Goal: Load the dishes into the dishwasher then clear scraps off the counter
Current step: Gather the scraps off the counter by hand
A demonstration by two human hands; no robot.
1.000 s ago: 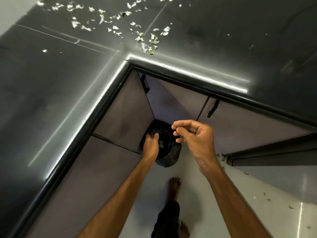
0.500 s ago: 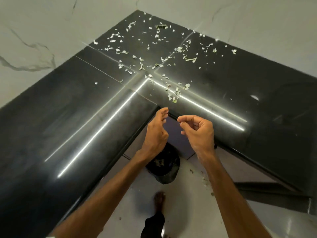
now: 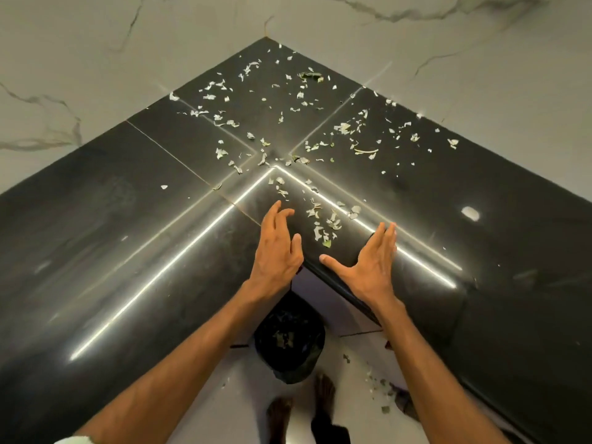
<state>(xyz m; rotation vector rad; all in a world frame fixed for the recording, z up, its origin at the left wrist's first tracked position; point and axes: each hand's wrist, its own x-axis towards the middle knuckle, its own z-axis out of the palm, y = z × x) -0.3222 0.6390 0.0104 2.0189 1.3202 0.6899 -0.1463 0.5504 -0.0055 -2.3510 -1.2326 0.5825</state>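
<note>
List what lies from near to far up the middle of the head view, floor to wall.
Bare foot → bin lined with a black bag → counter edge → scraps strewn across the countertop → marble wall corner.

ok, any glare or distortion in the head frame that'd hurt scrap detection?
Head view: bright strip-light reflections streak the glossy black counter, one running through the scraps between the left hand and right hand; the wide angle stretches the arms toward the frame edge; the bin bag below sits in shadow; focus looks sharp.
</note>
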